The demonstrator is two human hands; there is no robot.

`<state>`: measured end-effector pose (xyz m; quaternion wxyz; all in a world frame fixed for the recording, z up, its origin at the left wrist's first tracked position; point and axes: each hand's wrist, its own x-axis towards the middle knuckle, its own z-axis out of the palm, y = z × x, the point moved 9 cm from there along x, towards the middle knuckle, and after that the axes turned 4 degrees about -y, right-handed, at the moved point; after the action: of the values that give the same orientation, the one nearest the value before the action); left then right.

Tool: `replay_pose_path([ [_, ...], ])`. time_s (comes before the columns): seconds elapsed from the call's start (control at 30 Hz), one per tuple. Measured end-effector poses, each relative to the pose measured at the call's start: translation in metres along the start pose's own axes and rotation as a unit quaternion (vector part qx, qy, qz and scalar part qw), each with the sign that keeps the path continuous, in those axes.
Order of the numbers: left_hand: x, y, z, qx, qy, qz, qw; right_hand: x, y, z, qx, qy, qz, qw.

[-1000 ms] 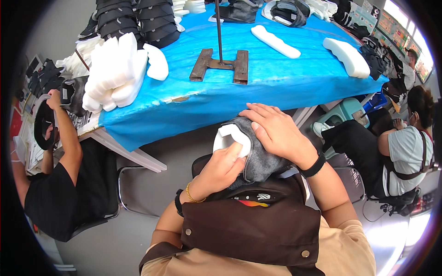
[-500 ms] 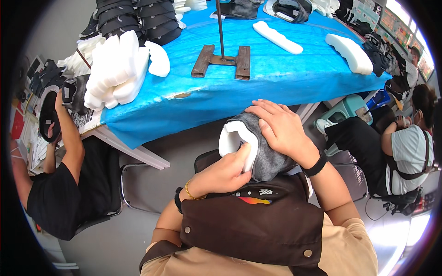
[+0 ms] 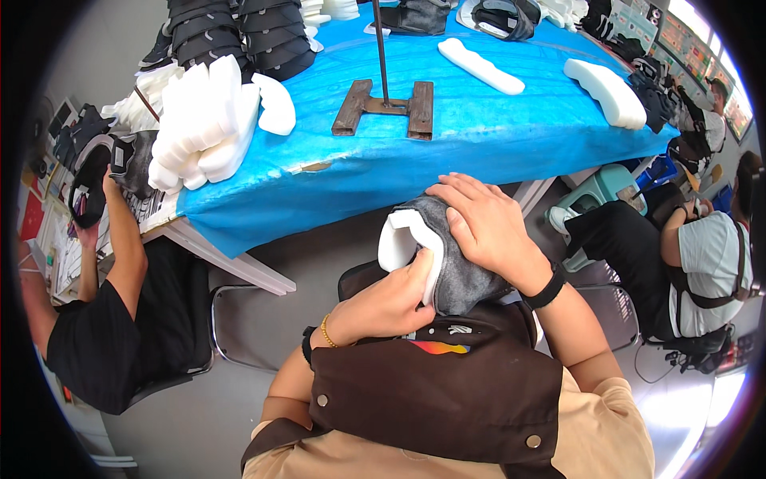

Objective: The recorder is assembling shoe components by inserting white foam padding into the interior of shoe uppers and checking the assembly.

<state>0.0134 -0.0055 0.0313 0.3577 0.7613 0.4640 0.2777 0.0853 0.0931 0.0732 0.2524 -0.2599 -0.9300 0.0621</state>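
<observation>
Over my lap rests a grey fuzzy fabric cover (image 3: 472, 289) with dark edging. A bent white foam piece (image 3: 393, 243) lines its opening, which faces left. My left hand (image 3: 388, 299) grips the near edge of the foam, its fingers reaching into the opening and partly hidden there. On the upper right side of the cover lies my right hand (image 3: 488, 223), fingers curved over the far side and thumb apart, holding it. The cover's underside is hidden.
A table with a blue cloth (image 3: 311, 191) stands ahead. On it are a rusty H-shaped metal stand (image 3: 384, 107), a pile of white foam pieces (image 3: 203, 120) and stacked black pieces (image 3: 199, 28). Seated people work at left (image 3: 96, 335) and right (image 3: 710, 263).
My hands and the cover stay almost in place, with only a slight shift of the left fingers at the foam edge. The person at right has leaned farther right.
</observation>
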Motion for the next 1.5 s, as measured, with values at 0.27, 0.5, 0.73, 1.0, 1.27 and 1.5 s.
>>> replay_pose_path([
  [0.27,-0.002,-0.011,0.01,-0.124,-0.045,0.005,0.991,0.001,-0.001,-0.007,-0.013,0.026,0.043,0.999],
  [0.5,0.006,-0.021,0.013,-0.228,0.019,0.042,0.973,0.004,-0.001,-0.012,-0.023,0.05,0.033,0.998],
  [0.73,-0.001,-0.014,-0.008,-0.084,0.1,-0.068,0.989,-0.005,-0.01,-0.014,-0.097,0.04,0.035,0.994],
  [1.0,-0.035,0.049,-0.03,0.102,0.225,0.19,0.95,-0.012,-0.013,-0.076,0.566,0.079,-0.089,0.816],
  [1.27,-0.024,0.037,-0.015,0.138,0.154,0.125,0.97,-0.005,-0.056,-0.091,0.034,0.137,-0.107,0.984],
  [1.5,-0.024,0.023,-0.003,0.098,0.096,0.114,0.984,0.003,-0.042,-0.028,0.124,0.04,-0.116,0.985],
])
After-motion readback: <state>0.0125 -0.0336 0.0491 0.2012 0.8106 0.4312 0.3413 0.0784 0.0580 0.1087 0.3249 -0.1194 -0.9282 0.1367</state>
